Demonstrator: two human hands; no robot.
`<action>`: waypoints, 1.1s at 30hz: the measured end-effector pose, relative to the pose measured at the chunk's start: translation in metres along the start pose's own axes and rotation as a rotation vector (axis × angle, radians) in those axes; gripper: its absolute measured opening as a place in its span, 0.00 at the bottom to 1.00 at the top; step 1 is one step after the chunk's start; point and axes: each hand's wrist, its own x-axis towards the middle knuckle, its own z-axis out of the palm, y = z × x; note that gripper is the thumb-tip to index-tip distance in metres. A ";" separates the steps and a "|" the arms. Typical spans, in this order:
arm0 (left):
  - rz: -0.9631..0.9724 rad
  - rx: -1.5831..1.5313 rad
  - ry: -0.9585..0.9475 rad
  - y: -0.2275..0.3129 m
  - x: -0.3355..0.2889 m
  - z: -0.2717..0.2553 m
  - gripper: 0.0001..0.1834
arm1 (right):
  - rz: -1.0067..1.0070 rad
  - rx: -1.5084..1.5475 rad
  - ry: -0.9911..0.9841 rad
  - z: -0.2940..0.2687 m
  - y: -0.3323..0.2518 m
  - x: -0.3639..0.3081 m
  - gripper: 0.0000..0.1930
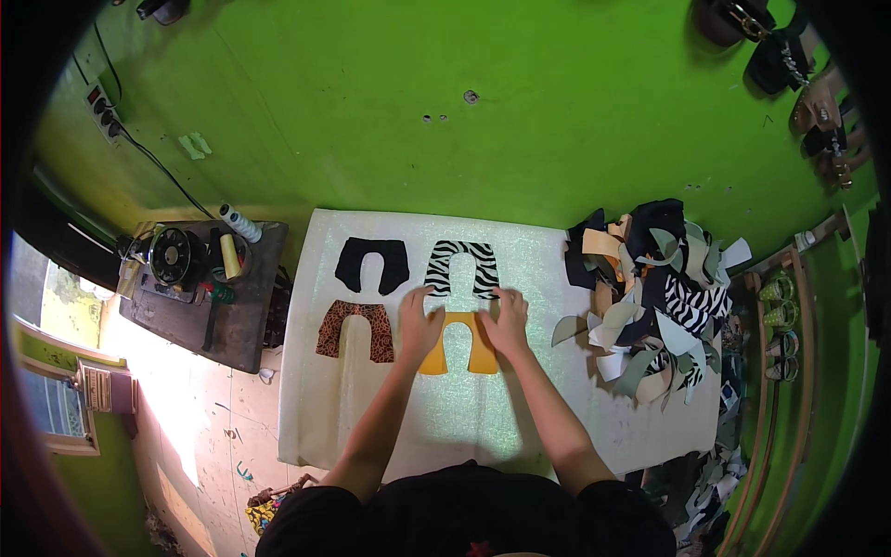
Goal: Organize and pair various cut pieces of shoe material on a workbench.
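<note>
A zebra-striped arch-shaped cut piece (461, 248) lies flat on the white-covered table (371, 427). At its lower left end are the fingertips of my left hand (420, 327); my right hand (507, 325) reaches its lower right end. The fingers of both hands look spread, and neither hand lifts anything. Partly under my hands lies a mustard-yellow arch-shaped piece (483, 357), its legs pointing toward me. To the left sit a black arch-shaped piece (349, 265) and, nearer me, a brown leopard-spotted one (331, 332).
A heap of mixed scraps (640, 306) covers the table's right side. At left, a dark side table (232, 325) bears a small fan (174, 256) and thread cones (239, 223). Sandals hang on the green wall (334, 102) and stand on a rack (767, 408) at right.
</note>
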 end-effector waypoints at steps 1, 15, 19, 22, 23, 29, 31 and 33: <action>-0.080 0.111 0.050 0.001 -0.018 -0.002 0.22 | 0.139 -0.081 -0.076 -0.007 -0.009 -0.015 0.29; -0.257 0.465 -0.067 0.035 -0.085 0.003 0.34 | 0.437 -0.318 -0.218 0.000 -0.049 -0.065 0.30; -0.224 0.535 -0.064 0.036 -0.089 0.010 0.31 | 0.431 -0.373 -0.166 0.011 -0.044 -0.071 0.29; -0.194 0.552 -0.056 0.034 -0.091 0.009 0.29 | 0.453 -0.370 -0.144 0.016 -0.044 -0.076 0.29; -0.183 0.551 -0.057 0.034 -0.091 0.010 0.29 | 0.460 -0.372 -0.141 0.017 -0.045 -0.078 0.29; -0.203 0.560 -0.152 0.039 -0.091 0.001 0.31 | 0.435 -0.249 -0.139 -0.001 -0.041 -0.088 0.30; -0.258 0.475 -0.133 0.044 -0.092 -0.002 0.34 | 0.439 -0.226 -0.127 -0.012 -0.037 -0.093 0.30; -0.275 0.450 -0.150 0.058 -0.096 -0.004 0.35 | 0.413 -0.227 -0.177 -0.023 -0.026 -0.102 0.30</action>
